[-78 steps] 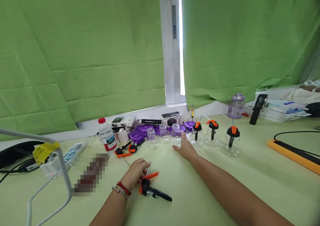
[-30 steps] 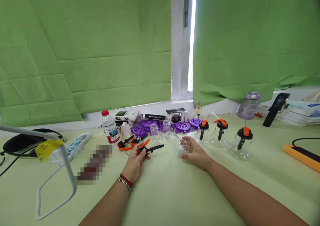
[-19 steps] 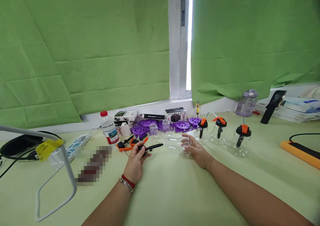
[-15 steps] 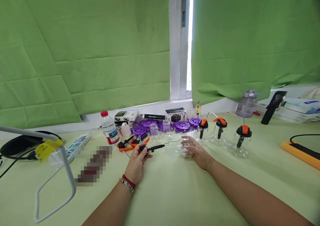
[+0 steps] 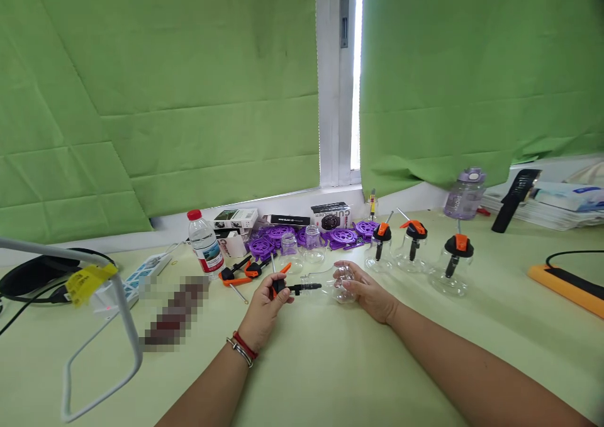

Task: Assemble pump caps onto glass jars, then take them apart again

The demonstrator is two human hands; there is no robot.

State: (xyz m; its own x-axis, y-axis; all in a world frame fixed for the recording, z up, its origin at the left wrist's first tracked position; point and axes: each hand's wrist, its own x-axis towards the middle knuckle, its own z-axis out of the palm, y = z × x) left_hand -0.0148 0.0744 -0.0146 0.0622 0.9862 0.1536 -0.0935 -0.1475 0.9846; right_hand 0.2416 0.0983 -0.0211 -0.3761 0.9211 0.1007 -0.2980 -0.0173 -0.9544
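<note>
My left hand (image 5: 268,307) is closed on the black and orange cap of a pump dispenser lid (image 5: 279,287). The lid's black stem reaches through the neck of a clear flask-shaped bottle (image 5: 328,282), which lies sideways above the table. At the bottle's rounded base, my right hand (image 5: 370,293) is wrapped round it, fingers over the far side. Two similar black and orange lids (image 5: 236,271) lie left of my left hand. Behind the held bottle stand two clear bottles without lids (image 5: 314,251). On the right, three bottles (image 5: 457,260) carry lids of the same kind.
Purple round plastic parts (image 5: 262,246) and small boxes (image 5: 236,218) line the back by the wall. A water bottle (image 5: 205,244) stands left of them. White metal tubing (image 5: 127,326) and a power strip (image 5: 148,273) are at left, an orange-black device (image 5: 566,288) at right.
The lid's stem has moved from the bottle's mouth into its neck. My left hand shifted right and my right hand shifted slightly left, closing the gap.
</note>
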